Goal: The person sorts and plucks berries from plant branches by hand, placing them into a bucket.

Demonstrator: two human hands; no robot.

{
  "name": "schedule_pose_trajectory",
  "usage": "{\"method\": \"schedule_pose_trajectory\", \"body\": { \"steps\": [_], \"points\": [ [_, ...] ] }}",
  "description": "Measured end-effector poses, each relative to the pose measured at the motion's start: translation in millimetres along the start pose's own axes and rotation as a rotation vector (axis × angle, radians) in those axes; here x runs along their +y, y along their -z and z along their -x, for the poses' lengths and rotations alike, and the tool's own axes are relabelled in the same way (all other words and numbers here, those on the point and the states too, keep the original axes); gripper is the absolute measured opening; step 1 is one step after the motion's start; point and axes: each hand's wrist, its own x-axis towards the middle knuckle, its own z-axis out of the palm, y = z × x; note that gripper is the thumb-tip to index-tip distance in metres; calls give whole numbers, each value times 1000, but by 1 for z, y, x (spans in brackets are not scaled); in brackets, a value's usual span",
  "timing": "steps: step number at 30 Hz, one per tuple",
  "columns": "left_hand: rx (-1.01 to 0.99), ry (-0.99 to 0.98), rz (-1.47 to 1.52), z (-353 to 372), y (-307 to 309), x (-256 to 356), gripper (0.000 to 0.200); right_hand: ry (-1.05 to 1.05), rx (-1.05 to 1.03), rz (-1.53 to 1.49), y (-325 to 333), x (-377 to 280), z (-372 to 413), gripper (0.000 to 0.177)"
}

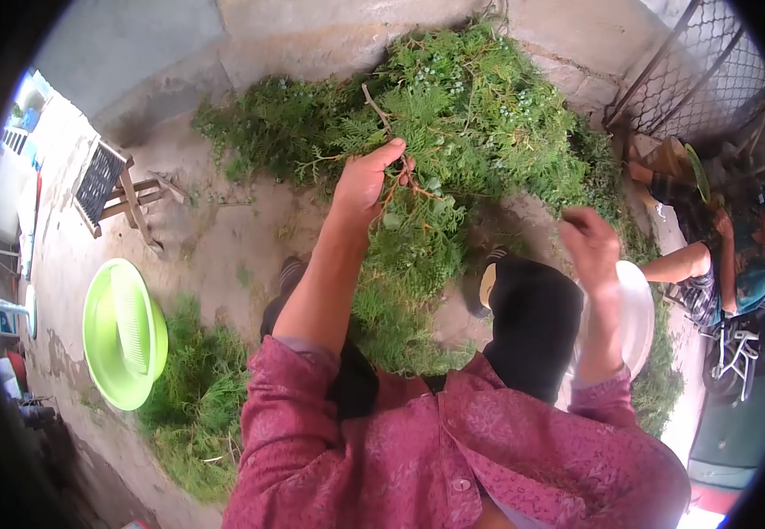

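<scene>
My left hand [363,183] is closed around the woody stem of an evergreen branch [418,189], its thumb lying along the stem. The branch has flat, feathery green sprays and small pale cones, and it hangs in front of a larger heap of the same cuttings [488,97]. Over on the right, my right hand [590,247] is raised with its fingers curled in, slightly blurred. Whatever those fingers hold, if anything, is hidden. Just below that hand and partly behind its forearm sits a whitish basin [636,317].
A lime-green basin [157,339] with a ribbed insert stands at left, beside loose greenery [193,397]. Farther left is a low wooden stool [122,189]. A seated person [744,256] is at right, below a wire-mesh panel [709,70]. A wall [294,35] rises behind the heap.
</scene>
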Motion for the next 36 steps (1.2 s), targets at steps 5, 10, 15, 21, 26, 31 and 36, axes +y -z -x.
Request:
{"method": "schedule_pose_trajectory", "body": {
  "steps": [5,10,15,21,26,31,36],
  "points": [
    [267,-56,91,0,-10,-1,13,451,-358,-34,-96,-95,-15,33],
    [338,-135,107,-3,-8,-4,10,612,-390,102,-131,-95,-29,30],
    [459,-138,110,-4,-11,0,11,576,-457,167,-139,-77,-35,20],
    [547,-79,-34,-10,-6,2,14,-157,-1258,-558,-116,-81,-33,9],
    [273,-1,-21,-15,2,2,16,-354,-846,-1007,-84,-48,-67,14],
    [183,50,-177,5,-28,14,22,-204,-365,-1015,-60,-12,-98,21],
    [0,211,-281,13,-30,10,37,-246,-339,-845,-53,-5,-103,38]
  ]
}}
